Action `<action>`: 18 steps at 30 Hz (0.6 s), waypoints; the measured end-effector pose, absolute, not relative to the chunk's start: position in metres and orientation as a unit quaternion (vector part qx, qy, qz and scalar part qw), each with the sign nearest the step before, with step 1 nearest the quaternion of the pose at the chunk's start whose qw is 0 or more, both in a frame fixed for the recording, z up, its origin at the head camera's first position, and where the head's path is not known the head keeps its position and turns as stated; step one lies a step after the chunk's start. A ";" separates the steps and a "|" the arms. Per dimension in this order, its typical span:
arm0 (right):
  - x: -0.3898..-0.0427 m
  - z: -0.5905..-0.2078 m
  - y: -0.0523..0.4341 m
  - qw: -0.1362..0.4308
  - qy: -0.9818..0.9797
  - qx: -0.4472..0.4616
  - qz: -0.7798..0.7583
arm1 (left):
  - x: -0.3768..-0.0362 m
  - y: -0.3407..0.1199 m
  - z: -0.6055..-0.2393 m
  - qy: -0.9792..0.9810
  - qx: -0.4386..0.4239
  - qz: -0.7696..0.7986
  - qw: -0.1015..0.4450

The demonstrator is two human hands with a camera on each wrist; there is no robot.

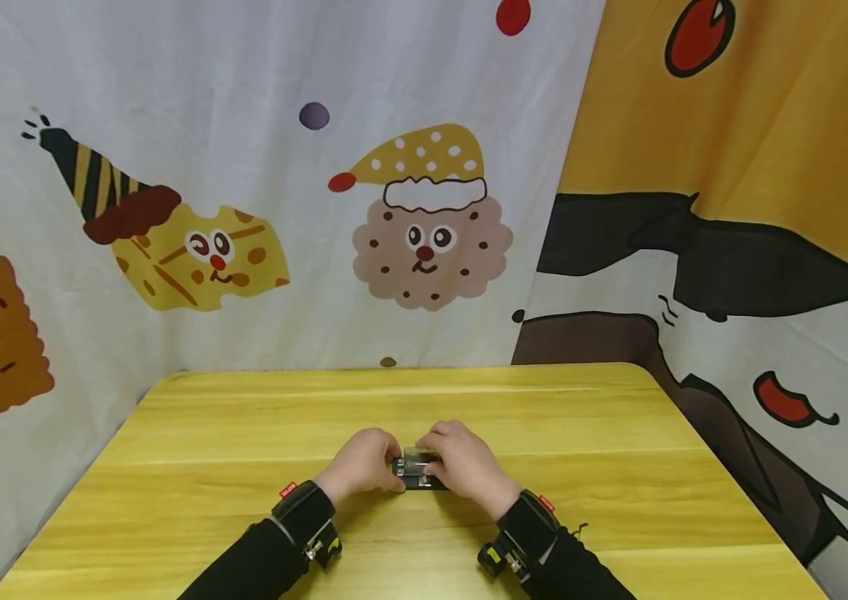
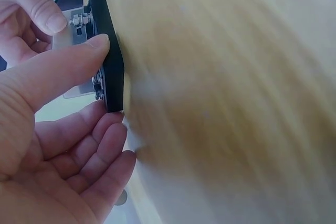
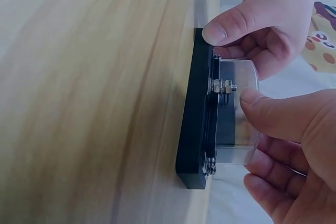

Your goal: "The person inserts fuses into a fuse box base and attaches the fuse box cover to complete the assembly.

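Low over the table, between both hands, is a small electrical-looking device (image 1: pixel 414 481) with a flat black base (image 3: pixel 191 119), metal bolts and nuts (image 3: pixel 216 86) and a clear plastic cover (image 3: pixel 239 72). My left hand (image 1: pixel 366 462) grips one end of the base, its thumb (image 2: pixel 94 51) on the black side and fingers at the end. My right hand (image 1: pixel 469 468) pinches the clear cover, thumb (image 3: pixel 257 103) on the near face and fingers behind. In the right wrist view the cover sits against the base. Fingers partly hide the device's ends.
A wooden table (image 1: pixel 244 525) with yellow grain spreads under both hands. Behind it hangs a printed white curtain (image 1: pixel 244 67), with a yellow, black and white cloth (image 1: pixel 769 150) on the right. Black bands with small cameras (image 1: pixel 304 512) sit on both wrists.
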State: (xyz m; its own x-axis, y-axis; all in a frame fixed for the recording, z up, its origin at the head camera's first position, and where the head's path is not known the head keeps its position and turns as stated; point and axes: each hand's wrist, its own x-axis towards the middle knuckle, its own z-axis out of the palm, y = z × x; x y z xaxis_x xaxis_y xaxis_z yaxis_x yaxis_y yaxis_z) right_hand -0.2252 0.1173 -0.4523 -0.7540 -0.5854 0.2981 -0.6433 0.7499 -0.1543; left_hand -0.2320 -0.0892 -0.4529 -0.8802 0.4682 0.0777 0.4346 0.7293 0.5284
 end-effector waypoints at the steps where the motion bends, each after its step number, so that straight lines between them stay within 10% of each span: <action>1: -0.225 -0.452 0.117 0.116 -0.927 0.332 0.127 | -0.232 -0.089 -0.453 0.930 0.245 0.273 0.030; 18: -0.221 -0.449 0.153 0.060 -0.915 0.311 0.248 | -0.220 -0.112 -0.449 0.931 0.253 0.262 0.012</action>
